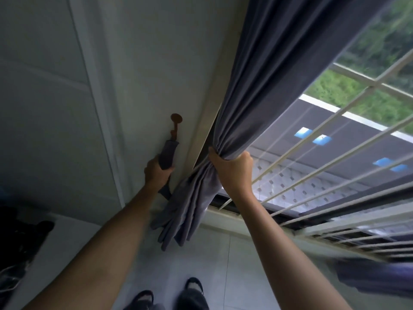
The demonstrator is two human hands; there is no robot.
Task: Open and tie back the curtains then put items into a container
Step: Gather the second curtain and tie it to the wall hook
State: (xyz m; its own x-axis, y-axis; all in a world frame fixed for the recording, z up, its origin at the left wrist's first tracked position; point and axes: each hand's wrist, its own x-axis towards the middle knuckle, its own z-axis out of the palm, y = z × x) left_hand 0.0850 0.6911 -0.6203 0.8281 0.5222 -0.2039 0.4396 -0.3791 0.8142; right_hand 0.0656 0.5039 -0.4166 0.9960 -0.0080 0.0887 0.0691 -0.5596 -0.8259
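Note:
A grey curtain [263, 86] hangs in front of the window and is gathered into a bunch at the left side of the frame. My right hand [232, 168] grips that bunch, fingers wrapped round the folds. Below the grip the curtain's loose end hangs down to the floor. A grey tieback strap [168, 153] hangs from a brown wall hook [176, 124] just left of the window frame. My left hand [156, 172] holds the strap's lower part against the wall.
White window bars [324, 157] run across the glass on the right, with a dark roof and greenery outside. A white panelled door [55, 97] fills the left. A dark bag [20, 245] lies on a white surface at lower left. My feet in sandals stand on pale floor tiles.

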